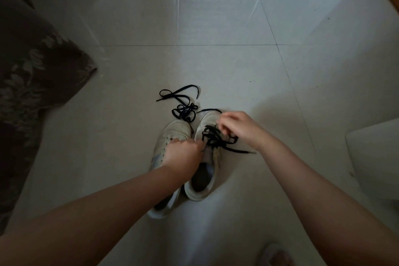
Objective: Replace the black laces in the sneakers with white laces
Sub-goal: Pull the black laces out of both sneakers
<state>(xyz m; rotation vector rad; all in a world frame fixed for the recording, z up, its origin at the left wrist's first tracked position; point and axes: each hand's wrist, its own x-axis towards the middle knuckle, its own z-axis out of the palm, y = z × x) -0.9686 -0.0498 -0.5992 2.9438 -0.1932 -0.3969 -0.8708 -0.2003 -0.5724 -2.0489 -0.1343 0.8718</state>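
We are crouched over a pale glossy tiled floor, with a brown floral-patterned fabric spread well to the left of the shoes. On the floor stand two worn white low-top sneakers side by side: the left sneaker, its eyelets bare, and the right sneaker, touching it. Just beyond the left sneaker's toe lies the loose black flat lace in a tangle. The second black lace is partly threaded in the right sneaker, slack and bunched over its tongue, one end trailing right. Our left hand grips the right sneaker's upper near the tongue, steadying it. Our right hand, fingers curled, pinches that lace above the toe. We judge the unlacing of the second shoe half done; next we draw the lace free of the remaining eyelets. No white laces are in view.
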